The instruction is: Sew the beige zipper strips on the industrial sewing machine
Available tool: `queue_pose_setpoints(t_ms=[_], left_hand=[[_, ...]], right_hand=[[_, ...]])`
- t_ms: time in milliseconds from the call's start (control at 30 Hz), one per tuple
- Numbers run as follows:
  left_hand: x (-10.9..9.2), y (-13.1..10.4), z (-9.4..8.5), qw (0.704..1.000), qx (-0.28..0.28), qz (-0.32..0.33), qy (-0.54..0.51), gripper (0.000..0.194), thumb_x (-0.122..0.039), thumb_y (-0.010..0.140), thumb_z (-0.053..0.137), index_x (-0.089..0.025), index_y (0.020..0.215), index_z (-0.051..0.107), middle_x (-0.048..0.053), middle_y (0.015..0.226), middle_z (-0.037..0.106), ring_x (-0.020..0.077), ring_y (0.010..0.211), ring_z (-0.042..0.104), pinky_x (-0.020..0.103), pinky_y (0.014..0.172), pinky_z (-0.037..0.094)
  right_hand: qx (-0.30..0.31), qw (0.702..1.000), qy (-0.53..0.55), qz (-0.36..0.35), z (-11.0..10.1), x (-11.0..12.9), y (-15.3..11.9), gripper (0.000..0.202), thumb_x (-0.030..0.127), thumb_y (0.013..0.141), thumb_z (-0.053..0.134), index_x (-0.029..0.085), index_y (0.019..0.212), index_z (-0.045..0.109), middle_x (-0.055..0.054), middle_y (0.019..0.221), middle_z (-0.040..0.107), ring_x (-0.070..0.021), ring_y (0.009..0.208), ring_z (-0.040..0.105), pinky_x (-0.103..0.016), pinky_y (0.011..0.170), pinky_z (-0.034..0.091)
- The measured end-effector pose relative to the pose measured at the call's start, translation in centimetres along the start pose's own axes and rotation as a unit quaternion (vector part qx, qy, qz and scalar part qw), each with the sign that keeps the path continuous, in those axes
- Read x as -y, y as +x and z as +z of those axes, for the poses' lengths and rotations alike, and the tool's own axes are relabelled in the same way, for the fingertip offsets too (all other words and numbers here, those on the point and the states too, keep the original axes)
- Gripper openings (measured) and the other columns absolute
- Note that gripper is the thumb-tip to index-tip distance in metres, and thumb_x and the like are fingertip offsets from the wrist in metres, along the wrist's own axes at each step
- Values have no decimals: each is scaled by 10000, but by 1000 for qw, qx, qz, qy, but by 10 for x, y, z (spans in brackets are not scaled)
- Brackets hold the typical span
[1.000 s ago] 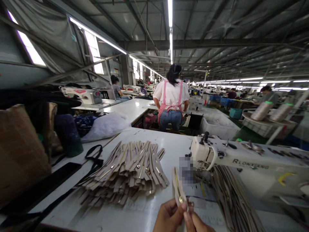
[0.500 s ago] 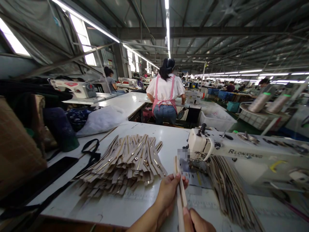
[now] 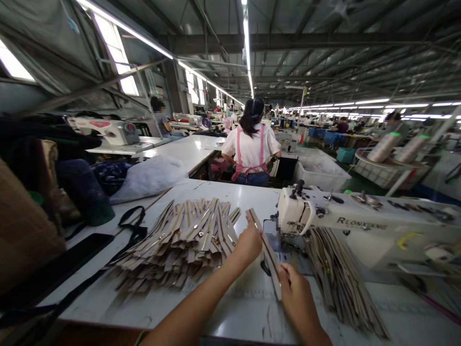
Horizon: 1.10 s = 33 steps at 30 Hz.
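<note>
A beige zipper (image 3: 269,254) with a metal tooth line stretches slantwise between my hands, above the white table in front of the sewing machine needle area. My left hand (image 3: 251,241) is closed around its far part, near the top end. Lower down, my right hand (image 3: 293,287) pinches the zipper close to its near end. Left of my hands lies a broad heap of similar beige zippers (image 3: 194,235), some with shiny pulls. A second bundle of zippers (image 3: 338,274) hangs together under the arm of the sewing machine (image 3: 334,216), to the right.
Black straps (image 3: 135,226) and a dark flat object (image 3: 68,264) lie at the left, beside a cardboard box (image 3: 25,226) and a white plastic bag (image 3: 151,178). Ahead, a co-worker (image 3: 252,144) faces away near a white bin (image 3: 320,170). Thread cones (image 3: 384,146) stand at the right.
Both my hands have moved forward, the left one also leftward. The zipper has gone from nearly upright in view to slanting, its far end now further left. The co-worker ahead is lower.
</note>
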<state>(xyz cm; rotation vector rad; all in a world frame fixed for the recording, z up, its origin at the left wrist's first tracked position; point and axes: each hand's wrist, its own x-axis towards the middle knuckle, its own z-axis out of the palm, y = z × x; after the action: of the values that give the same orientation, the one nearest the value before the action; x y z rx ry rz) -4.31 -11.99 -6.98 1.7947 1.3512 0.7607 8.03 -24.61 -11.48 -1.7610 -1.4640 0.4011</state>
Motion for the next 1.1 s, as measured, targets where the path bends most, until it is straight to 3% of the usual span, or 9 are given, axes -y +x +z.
queue_pose_setpoints(t_ms=[67, 267, 400, 633, 767, 967, 1100], left_hand=[[2, 1, -3, 981, 30, 59, 182, 278, -135, 913, 453, -43, 1148, 569, 209, 1000, 670, 283, 956, 649, 354, 818, 467], [12, 6, 19, 946, 134, 200, 215, 194, -97, 829, 522, -159, 834, 706, 93, 921, 692, 214, 905, 640, 275, 825, 473], [16, 11, 27, 942, 154, 220, 202, 165, -133, 827, 561, -162, 810, 722, 86, 937, 685, 209, 911, 628, 270, 857, 469], [27, 7, 23, 941, 126, 258, 178, 186, -186, 904, 550, -212, 1009, 702, 49, 1019, 674, 209, 999, 598, 269, 865, 455], [28, 8, 22, 932, 137, 277, 192, 204, -206, 933, 531, -227, 1030, 709, 43, 1040, 672, 204, 987, 605, 264, 852, 459], [32, 9, 25, 922, 141, 278, 229, 209, -239, 945, 524, -244, 976, 731, 33, 1051, 665, 195, 1003, 603, 257, 846, 480], [26, 15, 28, 912, 138, 275, 273, 219, -219, 942, 516, -235, 958, 734, 44, 1045, 670, 212, 1008, 593, 275, 834, 489]], right_hand=[[-3, 999, -49, 10, 4, -8, 16, 371, 352, 919, 352, 184, 834, 672, -106, 767, 735, -235, 715, 704, -280, 638, 494], [-12, 987, -159, -10, 5, -24, 24, 287, 265, 892, 417, 170, 836, 681, -105, 805, 725, -237, 746, 688, -297, 665, 476], [-13, 991, -126, -31, -2, -30, 24, 296, 237, 885, 439, 150, 967, 710, -109, 934, 728, -224, 841, 685, -305, 768, 497], [18, 996, -77, -36, -5, -38, 25, 332, 244, 910, 428, 134, 1014, 723, -113, 948, 721, -220, 857, 686, -318, 793, 517], [28, 993, -107, -43, -6, -37, 24, 330, 216, 918, 424, 133, 1033, 722, -116, 960, 713, -222, 887, 679, -313, 814, 509], [76, 966, -238, -63, -15, -35, 15, 381, 173, 924, 407, 221, 1198, 667, -84, 919, 669, -204, 777, 669, -291, 678, 504], [106, 966, -222, -83, -19, -36, 23, 374, 172, 933, 403, 215, 1194, 668, -72, 898, 658, -183, 793, 667, -265, 711, 499]])
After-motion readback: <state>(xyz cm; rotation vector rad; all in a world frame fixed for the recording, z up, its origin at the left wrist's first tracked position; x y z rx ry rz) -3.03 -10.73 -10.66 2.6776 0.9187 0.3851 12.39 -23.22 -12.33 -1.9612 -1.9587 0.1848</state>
